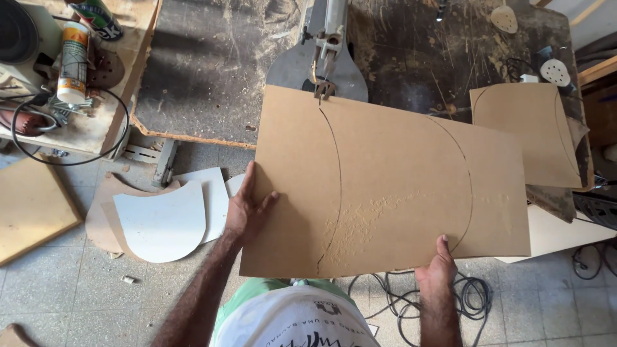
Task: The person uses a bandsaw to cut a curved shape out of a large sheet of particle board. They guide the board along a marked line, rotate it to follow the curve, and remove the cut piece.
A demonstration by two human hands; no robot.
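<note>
Centre frame: a brown fibreboard panel (392,186) lies flat on the scroll saw (319,64), its far edge at the blade, top centre. Two curved pencil arcs are drawn across it. The left arc looks cut along its length, from the blade down toward the near edge; sawdust lies scattered beside it at lower centre.

Left hand (247,209): flat, fingers spread, pressing on the panel's left edge. Right hand (437,270): grips the near edge at lower right, thumb on top, fingers out of sight under the board.

Judgement on the step: to follow a curve well, the panel wants slow feed, both hands kept wide of the blade line, and turning about the blade rather than pushing sideways against it. The overhanging near part needs to stay level so the blade does not bind.

Count:
- Panels with pencil arcs: two, the one in the hands and a smaller one (524,132) on the table (212,71) at upper right.
- White curved offcuts (164,218) on the floor, centre left: two clearly, perhaps a third edge beside them; one brown curved piece beneath.
- Flat board (29,205) on the floor, far left: one.
- Sealant tube (72,61), upper left: one.
- Pale sanding pads (554,71), upper right: two.
- Tangled cables (472,299) on the floor, lower right: cannot count them.
</note>
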